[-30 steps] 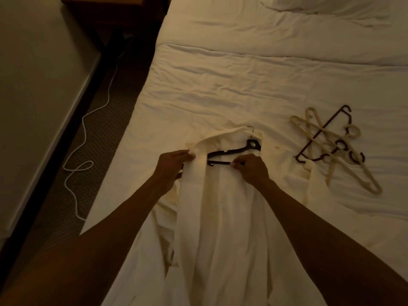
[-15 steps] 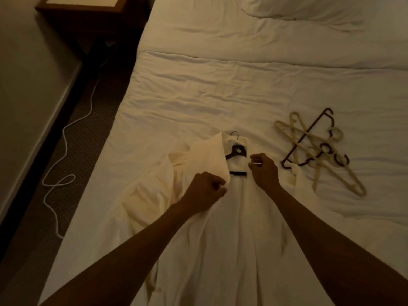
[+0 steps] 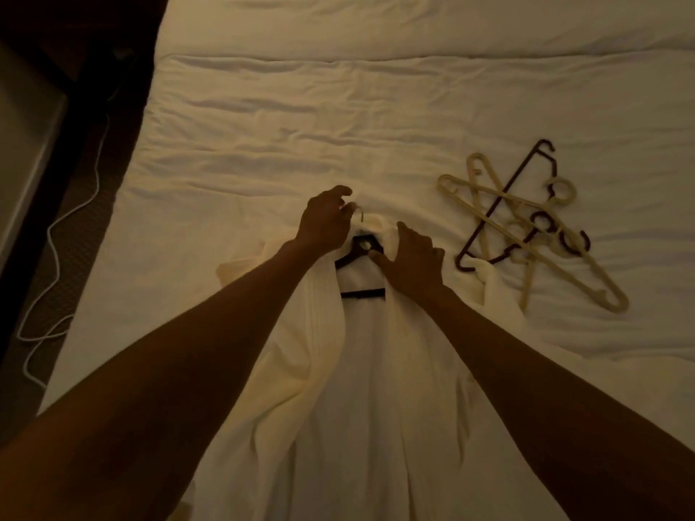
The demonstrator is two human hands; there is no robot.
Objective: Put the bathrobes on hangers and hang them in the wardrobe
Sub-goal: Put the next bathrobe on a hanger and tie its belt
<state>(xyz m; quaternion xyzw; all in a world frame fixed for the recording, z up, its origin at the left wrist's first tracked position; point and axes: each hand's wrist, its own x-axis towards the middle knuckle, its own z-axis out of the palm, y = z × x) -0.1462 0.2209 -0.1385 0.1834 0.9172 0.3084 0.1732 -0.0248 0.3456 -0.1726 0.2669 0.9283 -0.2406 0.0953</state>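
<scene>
The bed (image 3: 376, 118) fills most of what I see, its white cover creased, with a dark strip of floor and a loose white cable (image 3: 56, 235) along its left edge. No wardrobe is in my view. Spread down the middle of the bed toward me lies the cream bathrobe (image 3: 361, 389), collar at the far end, front open. To the right, well apart from my hands, sits a heap of spare hangers (image 3: 526, 223), cream and dark ones crossed over each other, one corner of the robe touching the heap.

Inside the collar I can see the dark hanger (image 3: 359, 253), its neck and lower bar showing in the opening. My left hand (image 3: 325, 223) is at the top of the collar, fingers (image 3: 344, 193) curled around the hanger's pale wire hook. My right hand (image 3: 413, 261) lies flat and spread on the robe's right shoulder, thumb on the hanger's neck, gripping nothing that I can make out.

I judge the step to be seating the robe on the hanger. To do it well I would hold the hook steady, smooth each shoulder seam over the hanger's arms, and centre the collar before lifting, so the heavy cloth does not slide off one side.
</scene>
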